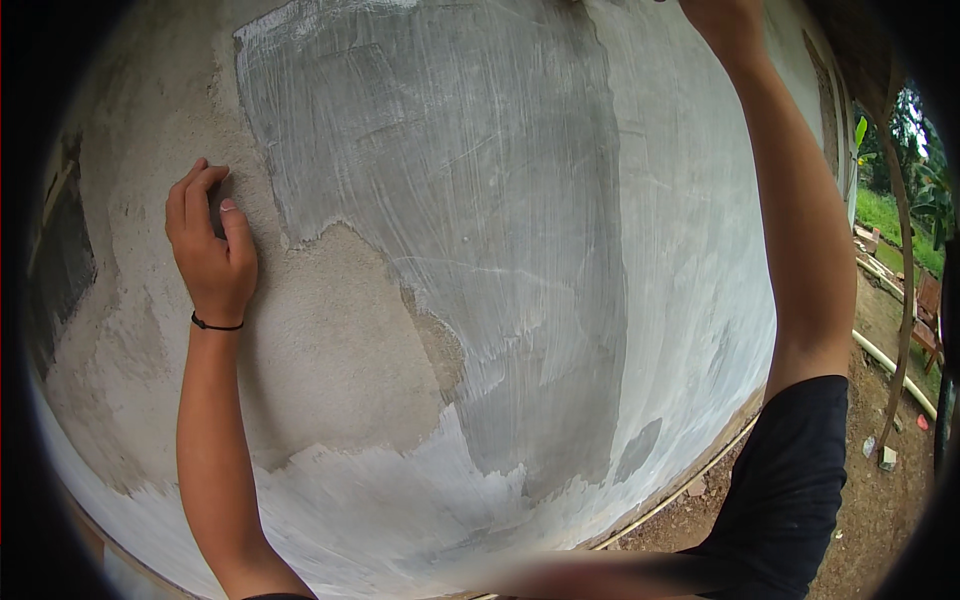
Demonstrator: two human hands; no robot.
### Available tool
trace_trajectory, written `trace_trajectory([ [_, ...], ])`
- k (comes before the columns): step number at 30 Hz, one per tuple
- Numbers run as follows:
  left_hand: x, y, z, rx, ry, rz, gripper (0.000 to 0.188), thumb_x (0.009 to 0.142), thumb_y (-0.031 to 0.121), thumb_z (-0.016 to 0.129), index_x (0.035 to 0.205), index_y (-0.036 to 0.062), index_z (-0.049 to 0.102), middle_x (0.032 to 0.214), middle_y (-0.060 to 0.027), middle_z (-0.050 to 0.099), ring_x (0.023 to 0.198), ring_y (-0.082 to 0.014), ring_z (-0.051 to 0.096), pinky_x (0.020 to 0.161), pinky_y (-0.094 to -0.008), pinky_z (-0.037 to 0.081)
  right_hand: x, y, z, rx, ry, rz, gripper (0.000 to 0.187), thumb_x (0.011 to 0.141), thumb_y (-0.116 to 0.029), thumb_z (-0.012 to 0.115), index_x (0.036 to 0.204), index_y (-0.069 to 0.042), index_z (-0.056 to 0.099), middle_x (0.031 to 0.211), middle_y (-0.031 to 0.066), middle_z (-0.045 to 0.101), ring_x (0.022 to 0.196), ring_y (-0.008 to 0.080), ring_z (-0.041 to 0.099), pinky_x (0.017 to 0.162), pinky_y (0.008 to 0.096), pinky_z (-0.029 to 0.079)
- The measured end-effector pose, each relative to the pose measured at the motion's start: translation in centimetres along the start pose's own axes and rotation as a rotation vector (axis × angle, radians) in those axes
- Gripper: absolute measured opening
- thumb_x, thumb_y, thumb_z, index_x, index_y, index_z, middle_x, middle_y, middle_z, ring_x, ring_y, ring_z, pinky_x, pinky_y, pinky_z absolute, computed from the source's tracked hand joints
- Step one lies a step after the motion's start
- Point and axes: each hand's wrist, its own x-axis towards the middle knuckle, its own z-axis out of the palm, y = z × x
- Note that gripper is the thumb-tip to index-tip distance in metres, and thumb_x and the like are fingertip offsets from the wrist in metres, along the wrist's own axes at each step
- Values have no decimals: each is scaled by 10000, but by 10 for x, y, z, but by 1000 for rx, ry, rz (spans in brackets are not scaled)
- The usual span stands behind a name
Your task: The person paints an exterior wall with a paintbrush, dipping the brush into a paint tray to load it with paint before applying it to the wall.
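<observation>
Nearest to the camera, at the lower right of the frame, is a dark sleeve [790, 460]; from it the right arm [815, 240] rises to the upper edge, while the left arm [215, 430] comes from the bottom left. The step seems to be smoothing a coat over the wall [690, 220]; to do it well, the right side should probably press evenly and make long, overlapping strokes, and the left should keep off any wet surface; the ragged border of the coat would need the most care.

About the grip: the left hand [212, 235], at the left of the frame, has its fingers loosely bent and the thumb apart, and holds nothing that can be seen; whether its fingertips touch the wall, one cannot tell. The right hand [728, 25] is cut by the upper edge; its fingers are hidden, so one cannot tell how far they are closed, nor what they hold.

Behind the hands, the wall fills the middle; a dark grey patch [450, 180] with streaks lies at upper centre, and a rough beige area [340, 340] lies at centre left; farther away, at the right edge, are bare ground [860, 520], a pale pipe [895, 370] and green grass [880, 212].
</observation>
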Motion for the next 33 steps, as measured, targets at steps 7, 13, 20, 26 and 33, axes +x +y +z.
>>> trace_trajectory([
  [7,0,4,-4,-7,-15,-16,271,802,27,448,1043,-7,567,1111,-175,554,1114,-314,529,938,-392,413,-147,-9,-8,-288,-257,-597,64,723,17,685,725,0,623,761,85,584,582,147,569,490,238,453],
  [13,0,2,-3,22,-20,2,264,805,29,452,1039,-7,569,1109,-172,560,1160,-321,510,944,-393,416,-280,-69,-46,49,-652,-457,157,677,-27,712,643,-51,561,695,55,535,506,154,543,409,251,436],
  [20,0,3,-2,10,-8,12,257,803,18,451,1027,-3,575,1092,-161,568,1163,-324,513,946,-396,409,-246,-31,-52,64,-698,255,178,752,-133,722,650,-33,617,675,62,604,569,194,587,518,290,474],
  [26,-1,4,-1,35,-12,31,259,787,9,460,1017,4,578,1085,-150,571,1158,-320,512,943,-400,398,-95,-9,-48,-84,-307,169,184,865,-153,643,764,0,630,713,64,605,516,121,595,451,216,484],
  [33,0,5,0,35,-2,12,249,780,13,463,999,4,583,1067,-148,576,1149,-323,517,943,-394,393,-31,10,-14,-175,-32,-239,170,847,-99,645,702,-11,629,668,39,588,522,87,550,443,206,412],
])
